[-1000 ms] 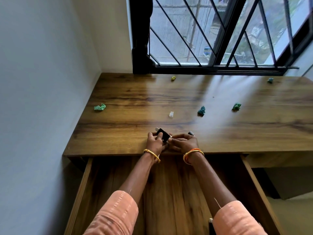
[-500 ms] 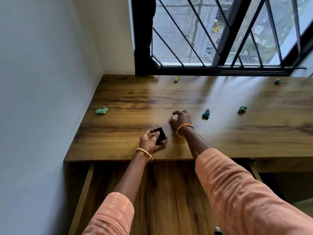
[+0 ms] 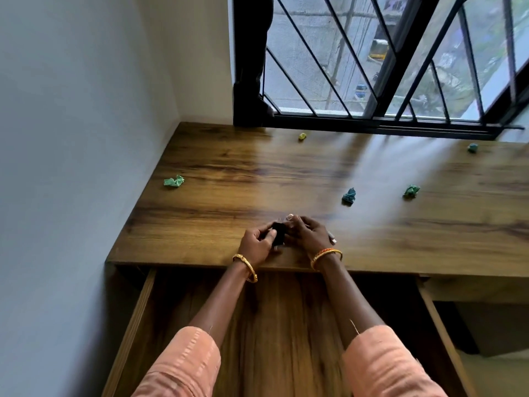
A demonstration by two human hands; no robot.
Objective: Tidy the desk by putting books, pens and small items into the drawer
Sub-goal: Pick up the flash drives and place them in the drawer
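A dark brown wood-grain counter (image 3: 229, 173) runs beneath a barred window. Small crumpled paper balls lie scattered on it: a light green one (image 3: 173, 181) near the left edge, a yellow one (image 3: 302, 136) by the window, a teal-blue one (image 3: 349, 195) in the middle, a green one (image 3: 411, 191) to its right, and a teal one (image 3: 473, 147) far right.

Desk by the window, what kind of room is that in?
Probably a study corner or bedroom in a home, well above street level. A wooden desk with an open drawer fills a corner beside a plain wall, under a barred window overlooking a street.
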